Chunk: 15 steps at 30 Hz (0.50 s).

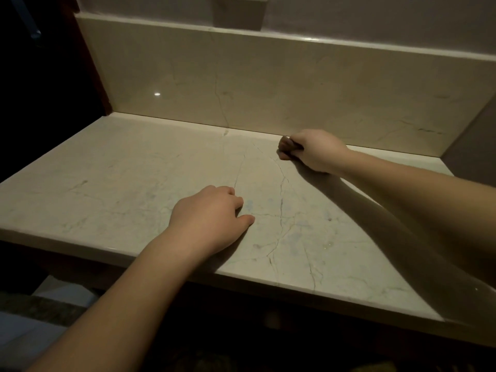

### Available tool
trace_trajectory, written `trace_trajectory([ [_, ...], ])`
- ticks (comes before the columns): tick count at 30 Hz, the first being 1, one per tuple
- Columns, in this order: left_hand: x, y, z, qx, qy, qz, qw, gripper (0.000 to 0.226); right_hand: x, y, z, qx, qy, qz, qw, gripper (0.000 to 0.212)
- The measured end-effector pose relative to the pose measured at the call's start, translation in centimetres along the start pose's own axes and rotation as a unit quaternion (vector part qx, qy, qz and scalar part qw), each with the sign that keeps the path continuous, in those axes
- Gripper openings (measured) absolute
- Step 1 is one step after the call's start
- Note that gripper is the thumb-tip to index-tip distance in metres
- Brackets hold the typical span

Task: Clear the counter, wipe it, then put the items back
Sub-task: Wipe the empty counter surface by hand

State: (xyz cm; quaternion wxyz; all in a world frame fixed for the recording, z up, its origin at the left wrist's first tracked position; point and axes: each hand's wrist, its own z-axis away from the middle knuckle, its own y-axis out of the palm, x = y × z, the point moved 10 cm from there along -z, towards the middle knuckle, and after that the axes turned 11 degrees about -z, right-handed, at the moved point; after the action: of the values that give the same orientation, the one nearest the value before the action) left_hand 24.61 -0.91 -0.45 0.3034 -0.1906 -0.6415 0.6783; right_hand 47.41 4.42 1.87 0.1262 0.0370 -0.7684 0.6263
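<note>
A pale marble counter (112, 183) with thin dark veins fills the head view, with nothing standing on it. My right hand (314, 151) is far back by the backsplash, fingers curled round a small dark wad, probably a cloth (285, 146), pressed on the counter. Most of that wad is hidden in the fist. My left hand (212, 216) rests on the counter near the front middle, fingers loosely curled under, thumb stretched forward, holding nothing.
A marble backsplash (241, 81) with a ledge on top runs along the back. A wall closes the right end (472, 140). The counter's left end and front edge drop off into a dark space, with floor (53, 296) visible below left.
</note>
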Motion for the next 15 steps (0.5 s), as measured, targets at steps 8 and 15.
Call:
trace_trajectory([
  [8,0.2,0.0,0.2,0.004,-0.007,0.003,1.000,0.045,0.3,0.0,-2.3,-0.001,0.045,-0.060,0.997,0.024],
  [15,0.2,-0.1,0.1,0.000,-0.007,0.000,1.000,0.046,2.9,0.9,1.4,0.073,-0.049,-0.051,0.995,0.011],
])
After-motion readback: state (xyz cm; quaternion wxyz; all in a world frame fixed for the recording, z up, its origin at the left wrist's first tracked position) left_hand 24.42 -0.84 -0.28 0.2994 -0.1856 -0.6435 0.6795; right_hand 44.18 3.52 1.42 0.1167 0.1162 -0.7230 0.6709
